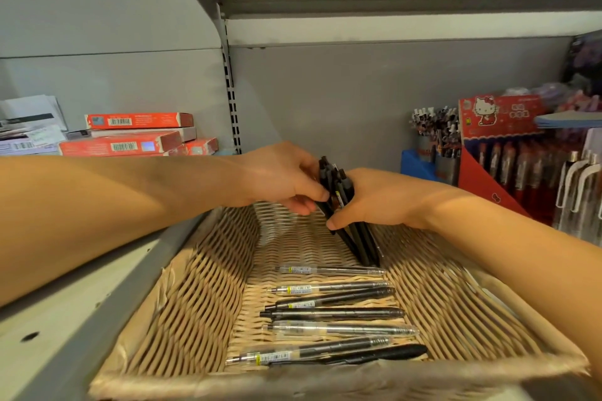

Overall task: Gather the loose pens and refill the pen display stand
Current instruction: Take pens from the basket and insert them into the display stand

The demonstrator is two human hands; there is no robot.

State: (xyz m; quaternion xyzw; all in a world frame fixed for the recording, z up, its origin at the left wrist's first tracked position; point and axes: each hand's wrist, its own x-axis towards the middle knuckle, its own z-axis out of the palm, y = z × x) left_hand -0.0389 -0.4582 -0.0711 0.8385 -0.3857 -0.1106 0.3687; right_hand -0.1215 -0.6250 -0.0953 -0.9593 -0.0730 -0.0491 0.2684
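Bundle of black pens sits clamped between your left hand and right hand; square its tips against the wicker basket floor before collecting the loose pens.

- Open floor across the left half of the wicker basket.
- Loose pens strewn over its right floor.
- Upright black pen bundle blocking the far end.
- Red display stand crowding the right.

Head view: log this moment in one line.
hands: left and right grip pen bundle | bundle: tips in basket | loose pens: basket floor
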